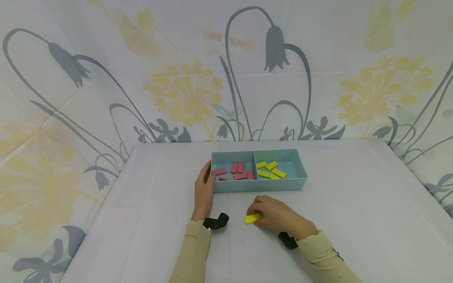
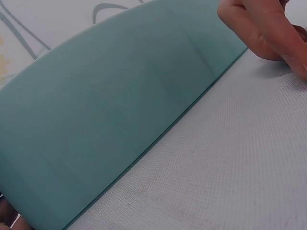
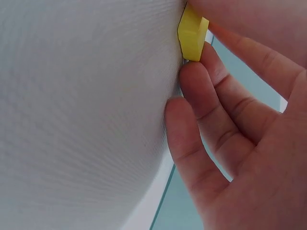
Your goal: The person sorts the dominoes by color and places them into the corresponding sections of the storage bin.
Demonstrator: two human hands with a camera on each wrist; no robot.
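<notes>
A light blue box (image 1: 260, 185) with two compartments stands on the table. Several red blocks (image 1: 240, 176) lie in its left compartment and several yellow blocks (image 1: 278, 173) in the right one. My left hand (image 1: 204, 192) holds the box at its left end; in the left wrist view only a bit of its fingers (image 2: 7, 213) shows past the box wall (image 2: 120, 105). In front of the box, my right hand (image 1: 274, 214) pinches a flat yellow block (image 1: 252, 218) at the tabletop. The right wrist view shows that block (image 3: 193, 38) at the fingertips (image 3: 194, 76).
A white cloth (image 1: 152, 220) covers the table. Behind and at both sides hang flower-patterned sheets (image 1: 191, 90). Black devices sit on the left wrist (image 1: 216, 222) and the right wrist (image 1: 288, 240).
</notes>
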